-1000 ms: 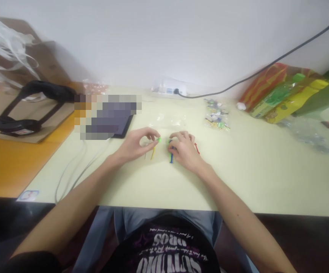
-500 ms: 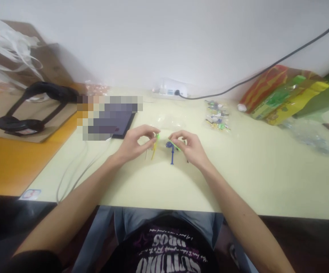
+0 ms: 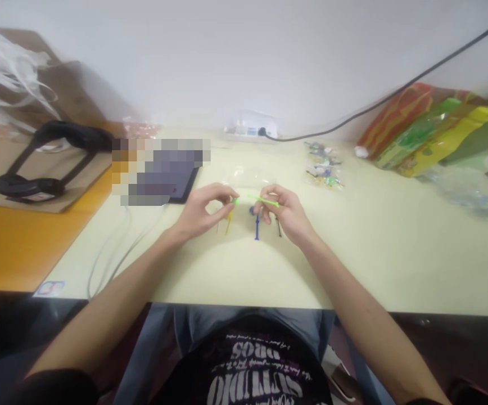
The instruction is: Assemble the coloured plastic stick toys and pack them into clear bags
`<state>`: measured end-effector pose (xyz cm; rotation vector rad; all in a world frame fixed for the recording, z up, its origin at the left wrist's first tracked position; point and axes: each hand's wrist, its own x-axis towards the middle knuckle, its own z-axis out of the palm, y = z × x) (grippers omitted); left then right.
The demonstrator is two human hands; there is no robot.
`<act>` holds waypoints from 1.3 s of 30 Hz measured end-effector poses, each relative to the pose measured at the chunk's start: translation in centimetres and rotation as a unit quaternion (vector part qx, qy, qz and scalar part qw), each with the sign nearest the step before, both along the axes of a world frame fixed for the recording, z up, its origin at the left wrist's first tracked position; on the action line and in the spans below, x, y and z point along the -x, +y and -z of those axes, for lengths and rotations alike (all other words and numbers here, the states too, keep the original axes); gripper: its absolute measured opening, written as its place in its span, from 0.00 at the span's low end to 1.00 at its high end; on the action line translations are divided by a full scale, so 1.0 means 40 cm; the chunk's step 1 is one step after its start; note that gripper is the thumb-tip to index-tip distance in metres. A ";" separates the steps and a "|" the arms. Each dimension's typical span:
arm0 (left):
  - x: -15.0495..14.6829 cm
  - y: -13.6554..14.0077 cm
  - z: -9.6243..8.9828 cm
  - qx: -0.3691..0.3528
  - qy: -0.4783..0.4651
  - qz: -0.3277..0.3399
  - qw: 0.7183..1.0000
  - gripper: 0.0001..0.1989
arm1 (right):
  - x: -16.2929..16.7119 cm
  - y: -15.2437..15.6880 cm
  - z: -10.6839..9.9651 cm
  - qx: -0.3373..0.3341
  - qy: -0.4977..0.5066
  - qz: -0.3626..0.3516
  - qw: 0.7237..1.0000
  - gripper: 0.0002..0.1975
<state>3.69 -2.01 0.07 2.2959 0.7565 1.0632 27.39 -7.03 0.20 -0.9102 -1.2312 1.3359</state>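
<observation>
My left hand pinches a small green plastic piece between thumb and fingertips. In my right hand is a thin bright green plastic stick, held between the fingers and lying nearly level, its free end pointing left. Below the right hand a blue plastic piece with a long stem lies on the table, its upper part partly hidden by the fingers. A dark thin piece shows beside that hand. Under my left fingers lie a yellow stick and a whitish one.
A clear plastic bag lies beyond my hands, with bagged colourful pieces to its right. A dark tablet is at left, near cables. A power strip sits by the wall; bottles and packets stand at right.
My right hand has turned and lifted slightly, swinging the green stick from a slant to nearly level. My left hand stays almost in place with its green piece.
</observation>
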 end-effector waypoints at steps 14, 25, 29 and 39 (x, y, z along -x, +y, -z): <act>-0.012 -0.002 0.010 0.024 -0.010 0.040 0.999 0.12 | -0.002 -0.008 0.006 0.006 -0.004 -0.018 1.000 0.19; -0.009 -0.003 0.020 0.050 -0.012 0.008 0.999 0.14 | 0.004 -0.010 0.005 0.039 0.009 -0.011 0.999 0.22; -0.012 -0.006 0.017 0.047 -0.001 -0.003 0.999 0.13 | 0.000 -0.004 0.013 0.030 0.011 0.007 0.999 0.22; -0.016 -0.014 0.015 0.071 0.001 0.019 0.997 0.14 | 0.010 -0.006 0.022 0.033 0.023 -0.002 0.999 0.22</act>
